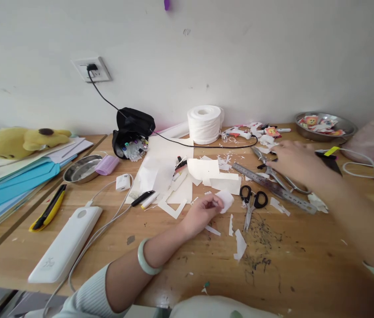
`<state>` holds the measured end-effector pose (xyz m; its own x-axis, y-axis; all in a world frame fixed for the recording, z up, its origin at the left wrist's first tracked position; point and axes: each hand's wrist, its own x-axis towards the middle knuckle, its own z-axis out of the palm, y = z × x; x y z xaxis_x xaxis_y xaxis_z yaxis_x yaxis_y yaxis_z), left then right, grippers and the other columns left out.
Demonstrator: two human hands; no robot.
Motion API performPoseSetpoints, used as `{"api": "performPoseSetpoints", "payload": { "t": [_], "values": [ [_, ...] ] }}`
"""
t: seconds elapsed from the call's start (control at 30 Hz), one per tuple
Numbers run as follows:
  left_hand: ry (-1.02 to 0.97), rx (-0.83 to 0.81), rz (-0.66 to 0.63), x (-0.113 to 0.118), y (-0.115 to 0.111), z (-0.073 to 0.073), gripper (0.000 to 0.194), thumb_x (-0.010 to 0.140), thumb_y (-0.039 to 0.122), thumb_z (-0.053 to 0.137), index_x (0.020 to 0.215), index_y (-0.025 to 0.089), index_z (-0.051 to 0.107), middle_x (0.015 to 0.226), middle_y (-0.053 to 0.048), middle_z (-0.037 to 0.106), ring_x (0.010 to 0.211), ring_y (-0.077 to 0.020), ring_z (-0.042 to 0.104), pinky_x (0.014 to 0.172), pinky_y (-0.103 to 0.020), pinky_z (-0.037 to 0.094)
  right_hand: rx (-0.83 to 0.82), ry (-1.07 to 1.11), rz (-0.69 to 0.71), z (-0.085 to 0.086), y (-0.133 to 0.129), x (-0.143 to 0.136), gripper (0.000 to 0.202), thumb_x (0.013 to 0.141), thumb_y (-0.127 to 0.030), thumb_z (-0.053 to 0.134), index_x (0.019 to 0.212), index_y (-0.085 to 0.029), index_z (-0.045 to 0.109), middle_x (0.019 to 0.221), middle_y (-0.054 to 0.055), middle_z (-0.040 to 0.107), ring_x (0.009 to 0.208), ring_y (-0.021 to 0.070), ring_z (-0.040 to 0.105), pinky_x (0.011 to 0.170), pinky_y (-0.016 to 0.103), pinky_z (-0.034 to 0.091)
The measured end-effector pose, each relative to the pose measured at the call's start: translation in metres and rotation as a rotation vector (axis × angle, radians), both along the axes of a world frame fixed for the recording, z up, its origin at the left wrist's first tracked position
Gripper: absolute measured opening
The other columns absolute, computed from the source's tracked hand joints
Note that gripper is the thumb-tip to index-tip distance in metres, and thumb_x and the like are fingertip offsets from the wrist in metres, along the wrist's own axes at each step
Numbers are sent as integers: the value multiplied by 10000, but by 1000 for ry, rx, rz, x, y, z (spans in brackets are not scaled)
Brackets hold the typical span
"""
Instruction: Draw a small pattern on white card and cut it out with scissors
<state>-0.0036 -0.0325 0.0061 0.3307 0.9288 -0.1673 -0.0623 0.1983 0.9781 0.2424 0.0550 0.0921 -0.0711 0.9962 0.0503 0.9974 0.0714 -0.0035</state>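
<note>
My left hand (205,212), with a pale green bangle on its wrist, pinches a small white paper piece (225,202) above the middle of the wooden table. My right hand (289,158) is stretched to the right rear, blurred, over the handles of metal pliers (274,174); its fingers are too smeared to read. Black-handled scissors (249,210) lie on the table right of my left hand. A steel ruler (273,187) runs diagonally between the scissors and the pliers. Cut white paper pieces (205,168) lie behind my left hand.
A white roll (204,126) stands by the wall beside a black pen case (134,132). A metal bowl (326,126) of wrapped items is at back right. On the left lie a white power bank (66,245) with cables, a yellow cutter (48,207) and a yellow plush toy (21,142).
</note>
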Motion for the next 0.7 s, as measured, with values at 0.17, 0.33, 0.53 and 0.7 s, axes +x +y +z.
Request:
{"api": "performPoseSetpoints", "payload": {
  "t": [0.17, 0.33, 0.53, 0.7],
  "values": [
    [45, 81, 221, -3, 5, -3, 155, 748, 233, 568, 848, 202, 682, 859, -10, 655, 836, -168, 547, 791, -259, 376, -370, 255, 417, -33, -45, -52, 210, 822, -339, 506, 893, -222, 665, 958, 61, 673, 875, 228, 601, 749, 311, 420],
    [35, 50, 282, -4, 11, -9, 195, 701, 288, 641, 856, 179, 692, 765, -10, 637, 730, -148, 523, 708, -252, 380, -388, 282, 432, -59, -50, -69, 384, 785, -390, 567, 1134, -232, 581, 1052, 76, 657, 939, 249, 599, 733, 298, 415],
    [92, 24, 278, -5, 11, -10, 387, 664, 245, 658, 1045, 177, 650, 572, 49, 472, 547, -92, 380, 531, -219, 289, -467, 277, 363, -59, -45, -75, 277, 768, -416, 577, 1004, -275, 611, 825, 16, 673, 727, 198, 603, 570, 245, 339],
    [136, 40, 237, -6, 10, -8, 461, 657, 209, 649, 1116, 190, 618, 537, 71, 393, 502, -79, 330, 494, -216, 263, -486, 307, 341, -60, -47, -76, 188, 755, -400, 584, 808, -224, 625, 759, 22, 663, 655, 176, 573, 535, 243, 304]
  ]
}}
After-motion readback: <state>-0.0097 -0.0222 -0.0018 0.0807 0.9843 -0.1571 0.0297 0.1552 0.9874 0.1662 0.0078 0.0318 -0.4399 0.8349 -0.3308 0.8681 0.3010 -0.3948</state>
